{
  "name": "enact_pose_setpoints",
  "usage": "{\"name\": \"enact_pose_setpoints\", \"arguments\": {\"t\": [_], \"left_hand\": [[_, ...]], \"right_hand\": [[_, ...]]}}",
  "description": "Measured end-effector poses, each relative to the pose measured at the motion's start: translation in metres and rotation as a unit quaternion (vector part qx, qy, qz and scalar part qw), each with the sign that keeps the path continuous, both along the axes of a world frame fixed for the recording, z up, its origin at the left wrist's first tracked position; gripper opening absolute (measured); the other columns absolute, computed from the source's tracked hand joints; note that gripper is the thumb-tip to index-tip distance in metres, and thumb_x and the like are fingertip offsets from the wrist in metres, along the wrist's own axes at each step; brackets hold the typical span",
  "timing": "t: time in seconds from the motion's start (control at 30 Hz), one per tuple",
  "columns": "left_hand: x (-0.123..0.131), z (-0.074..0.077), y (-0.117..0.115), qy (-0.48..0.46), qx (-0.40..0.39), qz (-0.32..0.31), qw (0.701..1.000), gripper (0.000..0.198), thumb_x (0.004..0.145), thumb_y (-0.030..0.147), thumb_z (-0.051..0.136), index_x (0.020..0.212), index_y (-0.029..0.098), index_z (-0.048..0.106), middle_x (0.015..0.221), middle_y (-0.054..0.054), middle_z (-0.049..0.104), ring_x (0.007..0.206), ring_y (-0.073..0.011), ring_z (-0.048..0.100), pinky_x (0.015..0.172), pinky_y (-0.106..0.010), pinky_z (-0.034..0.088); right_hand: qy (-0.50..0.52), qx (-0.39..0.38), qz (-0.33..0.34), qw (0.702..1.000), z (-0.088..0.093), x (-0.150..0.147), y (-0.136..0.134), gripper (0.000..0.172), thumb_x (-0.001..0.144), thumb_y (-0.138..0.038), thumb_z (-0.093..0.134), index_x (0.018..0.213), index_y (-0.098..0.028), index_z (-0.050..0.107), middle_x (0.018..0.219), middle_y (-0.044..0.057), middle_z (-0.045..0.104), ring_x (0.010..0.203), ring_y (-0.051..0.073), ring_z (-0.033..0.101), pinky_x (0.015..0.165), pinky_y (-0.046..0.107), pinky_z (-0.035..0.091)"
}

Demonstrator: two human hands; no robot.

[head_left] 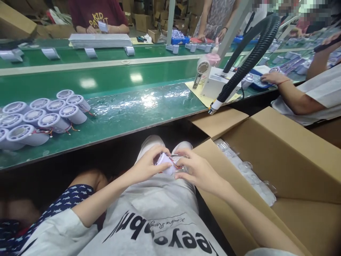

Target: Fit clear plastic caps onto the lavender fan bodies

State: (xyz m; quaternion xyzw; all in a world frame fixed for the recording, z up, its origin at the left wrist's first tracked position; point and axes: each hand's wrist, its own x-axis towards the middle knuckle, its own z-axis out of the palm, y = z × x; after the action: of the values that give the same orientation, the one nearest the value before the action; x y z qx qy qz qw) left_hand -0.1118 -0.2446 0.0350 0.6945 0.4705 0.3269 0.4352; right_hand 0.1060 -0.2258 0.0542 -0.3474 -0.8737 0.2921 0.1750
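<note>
Over my lap, my left hand (154, 161) is closed around a lavender fan housing (167, 168), thumb along its near side. Thin red and dark wires (175, 164) come out of the housing towards my right hand (195, 170). The fingers of that hand are curled at the wires, beside what looks like a clear see-through piece; exactly what they pinch is hard to make out. More lavender fan housings (53, 121) of the same kind stand grouped on the green bench (119, 117) at the left, short wires hanging from several.
An open cardboard box (293, 156) with clear plastic parts (247, 170) stands at my right. A black flexible hose (247, 57) arches over a white box (215, 81) and a handheld fan (201, 71). Behind runs a green conveyor (106, 78); a co-worker's arm (295, 92) is at right.
</note>
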Motion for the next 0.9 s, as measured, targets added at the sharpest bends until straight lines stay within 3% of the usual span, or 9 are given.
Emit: {"name": "enact_pose_setpoints", "arguments": {"t": [0.1,0.2,0.33,0.43,0.5,0.57,0.67,0.73,0.9], "left_hand": [[0.000,-0.013,0.003,-0.027,0.052,0.025,0.998,0.050,0.068,0.044,0.079,0.110,0.023,0.063,0.100,-0.005,0.057,0.089,-0.0197,0.057,0.079,-0.034,0.049],[-0.001,-0.021,0.007,-0.010,0.097,-0.003,0.995,0.061,0.060,0.045,0.084,0.115,0.025,0.065,0.113,-0.009,0.055,0.107,-0.0259,0.056,0.095,-0.044,0.046],[-0.002,-0.015,0.010,-0.047,0.008,-0.054,0.997,0.066,0.066,0.038,0.082,0.126,0.025,0.058,0.124,-0.011,0.061,0.113,-0.0277,0.059,0.097,-0.045,0.048],[0.000,-0.010,0.007,-0.114,-0.075,-0.036,0.990,0.061,0.071,0.030,0.078,0.128,0.024,0.056,0.127,-0.010,0.061,0.109,-0.0252,0.063,0.091,-0.040,0.053],[0.001,-0.011,0.006,-0.164,-0.114,-0.017,0.980,0.058,0.072,0.027,0.077,0.126,0.023,0.056,0.129,-0.010,0.059,0.107,-0.0241,0.063,0.089,-0.038,0.054],[0.002,-0.014,0.004,-0.219,-0.160,-0.004,0.963,0.056,0.073,0.027,0.076,0.125,0.023,0.056,0.130,-0.011,0.056,0.104,-0.0231,0.064,0.084,-0.037,0.057],[0.001,-0.017,0.002,-0.269,-0.217,-0.018,0.938,0.055,0.077,0.031,0.072,0.129,0.026,0.053,0.135,-0.012,0.051,0.101,-0.0238,0.064,0.070,-0.032,0.060],[-0.001,-0.016,0.002,-0.259,-0.211,-0.034,0.942,0.060,0.077,0.031,0.073,0.132,0.028,0.051,0.140,-0.012,0.048,0.107,-0.0268,0.063,0.069,-0.032,0.060],[-0.006,-0.010,0.000,-0.191,-0.136,-0.057,0.970,0.077,0.069,0.023,0.081,0.138,0.030,0.048,0.146,-0.011,0.047,0.124,-0.0310,0.055,0.095,-0.040,0.054]], "right_hand": [[0.103,-0.080,-0.079,0.988,-0.001,-0.002,0.001,0.020,0.090,-0.030,0.060,0.073,-0.020,0.067,0.110,0.008,0.064,0.095,0.021,0.064,0.081,0.036,0.052],[0.179,-0.140,-0.136,0.964,-0.001,-0.007,0.006,0.024,0.086,-0.032,0.063,0.067,-0.019,0.067,0.098,0.009,0.068,0.090,0.022,0.065,0.070,0.031,0.053],[0.239,-0.232,-0.174,0.927,-0.002,-0.008,0.016,0.027,0.078,-0.035,0.072,0.057,-0.018,0.067,0.092,0.008,0.071,0.086,0.023,0.067,0.072,0.034,0.054],[0.283,-0.303,-0.140,0.899,-0.005,-0.002,0.022,0.022,0.076,-0.040,0.075,0.066,-0.021,0.073,0.101,0.008,0.073,0.097,0.025,0.067,0.083,0.039,0.056],[0.273,-0.282,-0.076,0.917,-0.009,0.003,0.024,0.019,0.073,-0.039,0.080,0.086,-0.025,0.077,0.117,0.007,0.070,0.112,0.028,0.063,0.093,0.044,0.053],[0.234,-0.197,-0.027,0.952,-0.013,0.007,0.021,0.036,0.071,-0.033,0.083,0.105,-0.028,0.073,0.130,0.007,0.063,0.122,0.029,0.057,0.103,0.049,0.047],[0.184,-0.090,-0.017,0.979,-0.018,0.012,0.014,0.042,0.077,-0.026,0.077,0.118,-0.027,0.066,0.135,0.008,0.059,0.124,0.029,0.056,0.107,0.051,0.044],[0.178,-0.093,-0.023,0.979,-0.021,0.014,0.010,0.040,0.080,-0.026,0.075,0.119,-0.027,0.064,0.135,0.008,0.059,0.124,0.028,0.056,0.103,0.047,0.049],[0.189,-0.130,-0.016,0.973,-0.020,0.016,0.006,0.042,0.079,-0.027,0.076,0.119,-0.027,0.061,0.134,0.007,0.060,0.123,0.027,0.056,0.096,0.042,0.056]]}}
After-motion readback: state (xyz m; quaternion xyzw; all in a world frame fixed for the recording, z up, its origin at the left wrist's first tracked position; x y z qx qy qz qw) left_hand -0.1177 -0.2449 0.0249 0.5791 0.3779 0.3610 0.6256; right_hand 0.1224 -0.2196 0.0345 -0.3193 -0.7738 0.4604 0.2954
